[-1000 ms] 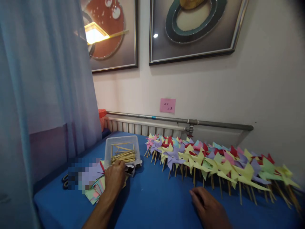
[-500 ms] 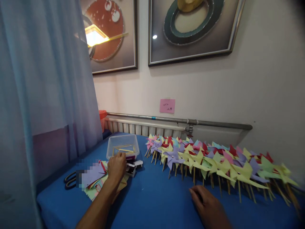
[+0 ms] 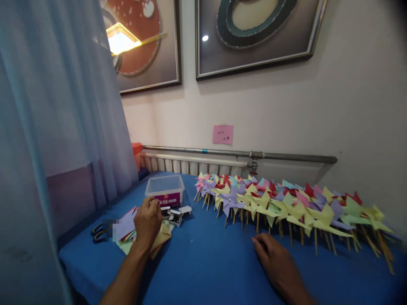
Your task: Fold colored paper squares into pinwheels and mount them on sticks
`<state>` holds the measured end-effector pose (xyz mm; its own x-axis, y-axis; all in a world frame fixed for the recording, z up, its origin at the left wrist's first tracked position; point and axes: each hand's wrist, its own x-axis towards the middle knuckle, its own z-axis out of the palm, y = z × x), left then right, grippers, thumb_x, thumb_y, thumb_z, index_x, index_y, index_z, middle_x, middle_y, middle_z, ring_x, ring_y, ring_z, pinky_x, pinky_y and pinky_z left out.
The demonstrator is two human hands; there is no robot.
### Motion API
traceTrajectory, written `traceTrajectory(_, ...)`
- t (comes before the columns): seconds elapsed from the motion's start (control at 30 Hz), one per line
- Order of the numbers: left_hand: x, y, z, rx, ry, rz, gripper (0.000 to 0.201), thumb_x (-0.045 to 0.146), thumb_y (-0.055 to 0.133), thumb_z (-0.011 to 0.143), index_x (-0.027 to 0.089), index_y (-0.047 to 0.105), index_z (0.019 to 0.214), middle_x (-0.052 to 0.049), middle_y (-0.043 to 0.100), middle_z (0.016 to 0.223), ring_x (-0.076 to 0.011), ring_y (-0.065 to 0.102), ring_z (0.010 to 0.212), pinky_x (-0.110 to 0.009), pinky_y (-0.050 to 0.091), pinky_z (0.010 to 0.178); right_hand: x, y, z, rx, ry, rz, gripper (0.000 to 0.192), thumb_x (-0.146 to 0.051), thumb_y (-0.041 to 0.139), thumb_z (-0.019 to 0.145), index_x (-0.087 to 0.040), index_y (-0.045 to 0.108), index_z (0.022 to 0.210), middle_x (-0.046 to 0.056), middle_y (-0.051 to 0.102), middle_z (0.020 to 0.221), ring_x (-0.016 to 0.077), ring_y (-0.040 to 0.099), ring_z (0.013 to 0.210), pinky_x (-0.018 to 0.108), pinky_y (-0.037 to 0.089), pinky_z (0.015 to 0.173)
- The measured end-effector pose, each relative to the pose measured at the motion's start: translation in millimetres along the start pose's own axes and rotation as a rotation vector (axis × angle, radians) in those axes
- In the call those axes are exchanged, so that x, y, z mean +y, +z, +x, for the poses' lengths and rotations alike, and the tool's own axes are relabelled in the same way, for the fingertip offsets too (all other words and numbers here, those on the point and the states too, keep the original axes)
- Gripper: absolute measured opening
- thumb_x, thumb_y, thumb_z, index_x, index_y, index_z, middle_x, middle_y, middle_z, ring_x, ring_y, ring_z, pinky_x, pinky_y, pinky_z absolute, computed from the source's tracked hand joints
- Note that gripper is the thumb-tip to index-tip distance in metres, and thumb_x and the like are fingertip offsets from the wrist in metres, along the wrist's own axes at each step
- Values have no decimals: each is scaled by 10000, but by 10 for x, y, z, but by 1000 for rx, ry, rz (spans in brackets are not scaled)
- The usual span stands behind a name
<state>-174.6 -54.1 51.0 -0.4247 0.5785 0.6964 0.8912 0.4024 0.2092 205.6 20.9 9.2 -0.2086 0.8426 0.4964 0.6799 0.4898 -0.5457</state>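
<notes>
At lower left, the tub (image 3: pixel 165 190) is touched by the curled left hand (image 3: pixel 148 220) — grip unclear; the right hand (image 3: pixel 276 262) is laid flat, released, near the pinwheels (image 3: pixel 286 207).

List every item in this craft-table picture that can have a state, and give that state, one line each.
Clear plastic tub: upright, no lid on it.
Black-handled scissors: lying flat, blades hidden.
Stack of coloured paper squares: lying flat under the left hand.
Paper pinwheels on wooden sticks: assembled, lying in a row.
Right hand: flat on the blue tablecloth, holding nothing.

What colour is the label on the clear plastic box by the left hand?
Magenta-purple with pale print, on the clear plastic box just beyond the left hand; head view.
</notes>
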Motion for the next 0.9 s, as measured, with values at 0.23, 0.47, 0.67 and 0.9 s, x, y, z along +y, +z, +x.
traceTrajectory(0.23,-328,-79,-634,-6,47,22,246,208,492,962,188,721,876,-69,720,894,-202,645,830,-300,442,778,-37,-38,5,-29,18,11,374,-555,411,908,-271,579,730,51,716,729,239,679,686,333,472,658)
traceTrajectory(0.47,-230,-227,-858,-150,30,158,284,265,544,920,134,747,1070,-153,700,1203,-306,598,1105,-432,410,943,-51,-42,4,-37,46,-14,355,-537,401,890,-266,567,733,61,704,730,242,654,676,339,435,637)
traceTrajectory(0.67,-221,-285,-822,-256,10,147,308,243,485,947,168,783,968,-141,716,1196,-315,578,1136,-471,361,978,-42,-35,-15,11,18,-32,360,-523,383,906,-259,554,730,75,702,753,248,656,710,347,428,670)
traceTrajectory(0.9,-198,-317,-828,-263,70,131,344,365,553,929,151,752,1110,-149,658,1341,-335,540,1233,-481,349,1014,-5,10,-18,42,11,-58,339,-486,403,927,-251,560,741,71,700,771,236,649,702,335,412,663)
